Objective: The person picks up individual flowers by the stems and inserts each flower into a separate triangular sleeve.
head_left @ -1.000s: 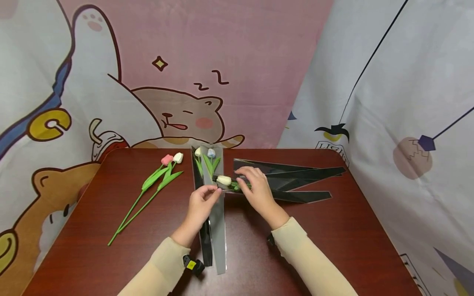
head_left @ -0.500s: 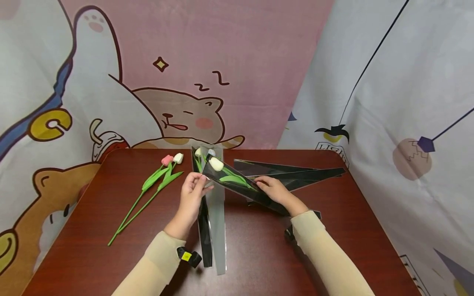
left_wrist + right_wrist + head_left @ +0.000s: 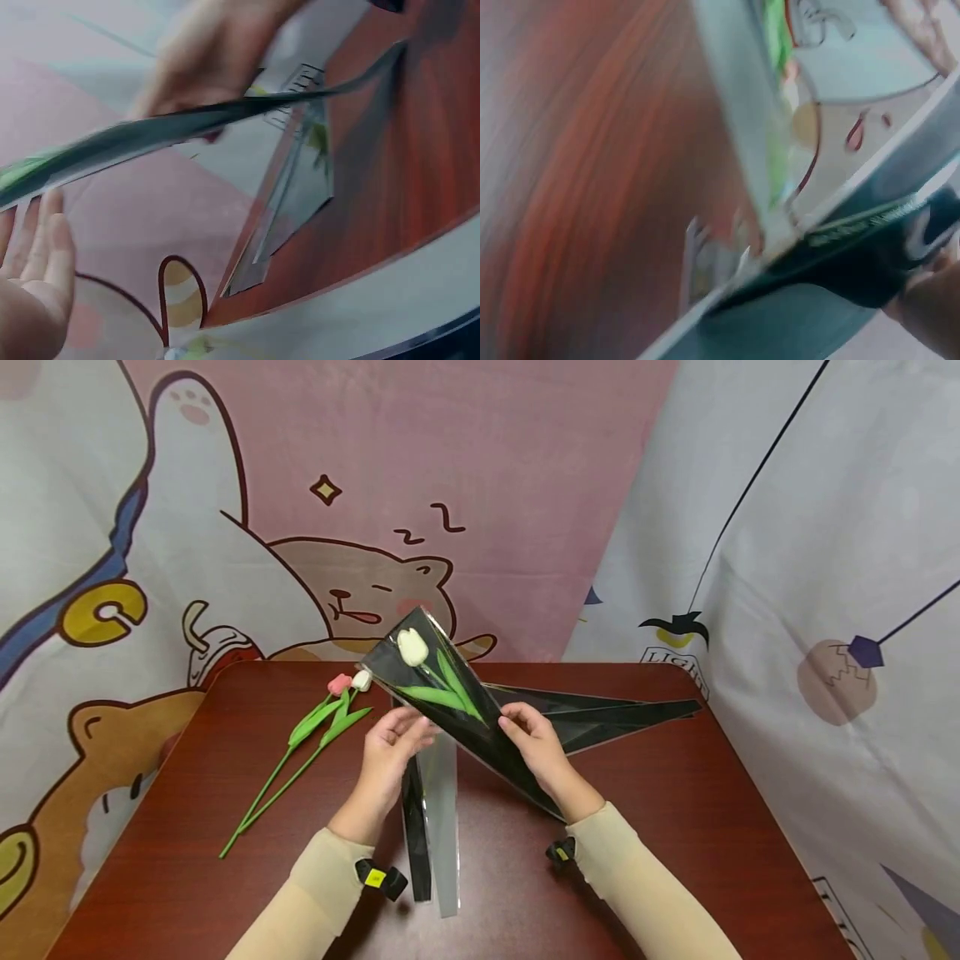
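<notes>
A white artificial tulip (image 3: 412, 647) with green leaves lies inside a clear-fronted black flower sleeve (image 3: 517, 777), raised above the table and tilted with its wide mouth to the upper left. My right hand (image 3: 538, 750) grips this sleeve by its right edge, midway along. By the opposite edge is my left hand (image 3: 384, 764); in the left wrist view its extended fingers (image 3: 56, 244) come up against the sleeve's underside. Behind the raised sleeve, two long sleeves, one black (image 3: 417, 852) and one grey (image 3: 444, 827), lie side by side, their upper ends hidden.
On the left of the brown table (image 3: 187, 760) lie two loose stems, a pink tulip (image 3: 339, 684) and a white tulip (image 3: 362, 680). Several black sleeves (image 3: 622, 718) are fanned out at the right. A printed cartoon cloth (image 3: 540, 485) hangs behind.
The right hand has lifted the sleeved white tulip off the table and swung its flower end up and left. The left hand has moved slightly left and let go of the sleeve's mouth.
</notes>
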Tool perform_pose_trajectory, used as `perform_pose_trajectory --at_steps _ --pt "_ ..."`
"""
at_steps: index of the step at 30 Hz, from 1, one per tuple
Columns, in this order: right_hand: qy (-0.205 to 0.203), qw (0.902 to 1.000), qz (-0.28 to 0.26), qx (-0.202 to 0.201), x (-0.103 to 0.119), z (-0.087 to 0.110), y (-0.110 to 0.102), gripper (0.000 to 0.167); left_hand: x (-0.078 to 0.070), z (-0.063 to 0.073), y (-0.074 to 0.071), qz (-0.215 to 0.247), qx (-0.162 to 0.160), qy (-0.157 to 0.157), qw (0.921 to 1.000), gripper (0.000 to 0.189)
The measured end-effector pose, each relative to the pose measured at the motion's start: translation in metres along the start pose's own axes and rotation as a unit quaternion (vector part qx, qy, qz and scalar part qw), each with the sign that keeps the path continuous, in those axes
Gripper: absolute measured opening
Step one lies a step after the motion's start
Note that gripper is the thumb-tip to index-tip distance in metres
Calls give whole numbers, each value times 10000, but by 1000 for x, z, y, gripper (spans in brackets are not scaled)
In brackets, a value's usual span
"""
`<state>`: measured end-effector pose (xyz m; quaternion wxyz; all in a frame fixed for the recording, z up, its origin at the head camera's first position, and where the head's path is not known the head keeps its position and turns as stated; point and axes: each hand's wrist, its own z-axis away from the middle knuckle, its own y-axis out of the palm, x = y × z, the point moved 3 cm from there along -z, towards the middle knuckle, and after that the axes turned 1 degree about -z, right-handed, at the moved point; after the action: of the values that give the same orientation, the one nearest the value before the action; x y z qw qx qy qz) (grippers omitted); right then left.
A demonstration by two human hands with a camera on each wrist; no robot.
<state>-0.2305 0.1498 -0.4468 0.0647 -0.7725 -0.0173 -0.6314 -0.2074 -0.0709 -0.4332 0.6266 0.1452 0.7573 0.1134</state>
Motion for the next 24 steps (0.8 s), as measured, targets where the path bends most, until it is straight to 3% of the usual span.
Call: perform_pose_trajectory --at_steps 3,5,7,9,11,13,19,24 --pt "-195 9983 -447 -315 15 4 13 20 6 5 11 -954 670 -37 9932 17" --pt "-242 9968 -622 -443 22 6 21 20 8 7 15 -1388 791 -12 9872 18" --pt "-221 9962 -676 -508 26 7 28 20 8 6 16 -1690 514 39 9843 18" --pt "-131 9965 -616 -553 26 7 32 21 7 3 13 -1898 41 92 9818 16" --pt "-6 9971 -493 -572 24 6 35 21 5 0 9 -2120 -405 93 9764 16" --pt "114 9974 -364 -612 21 4 37 21 4 -3 5 -2376 -619 22 9694 16" --pt "563 9960 172 -668 8 -5 40 20 17 -13 -2 -3367 -531 -210 9399 17" --pt "950 9875 1044 -700 -36 -17 44 18 33 -23 -8 -4186 -484 -325 9063 16"
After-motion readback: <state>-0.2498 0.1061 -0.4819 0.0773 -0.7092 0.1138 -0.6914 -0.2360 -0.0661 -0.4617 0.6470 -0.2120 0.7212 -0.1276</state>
